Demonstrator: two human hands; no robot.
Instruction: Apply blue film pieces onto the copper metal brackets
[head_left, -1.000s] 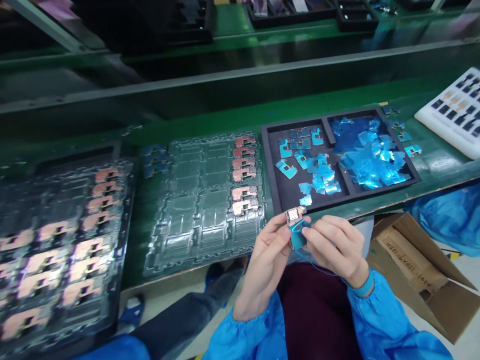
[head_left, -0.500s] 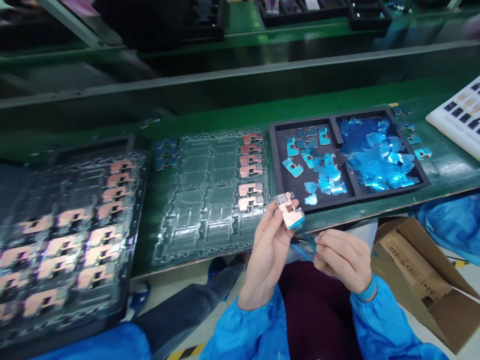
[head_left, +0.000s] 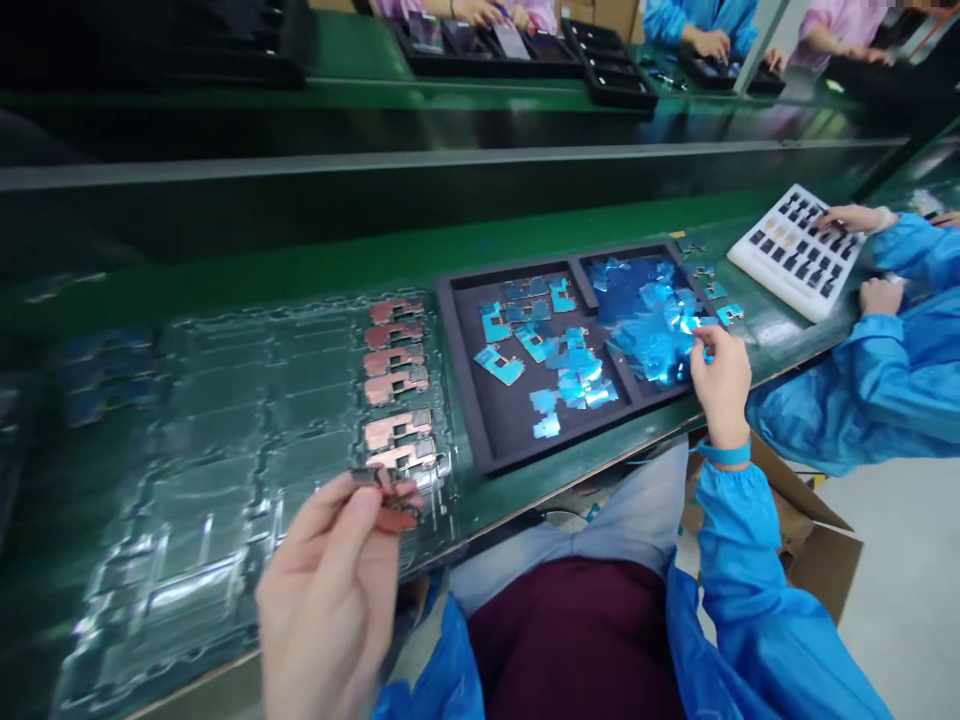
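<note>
My left hand [head_left: 337, 590] pinches a small circuit board [head_left: 394, 500] with a copper-coloured face, tilted above the near right corner of a clear plastic tray [head_left: 217, 400]. A column of similar copper-faced boards [head_left: 396, 385] lies along that tray's right side. Over the right compartment of a black tray [head_left: 469, 420], my right hand [head_left: 724, 380] has thumb and fingers closed at a piece of blue film [head_left: 701, 323], partly hidden by the fingertips. Below it is a heap of loose blue film [head_left: 649, 320]. Blue-covered boards [head_left: 499, 365] and more film pieces lie in the left compartment.
Several boards [head_left: 716, 290] lie right of the black tray. Farther right, a co-worker's hand [head_left: 855, 218] touches a white tray of dark parts [head_left: 791, 285]. Blue boards [head_left: 109, 375] sit at left. A cardboard box [head_left: 817, 570] stands below the table edge.
My hands have moved apart: the left carried the board leftward to the clear tray, the right went up and right to the film heap. The view has swung right.
</note>
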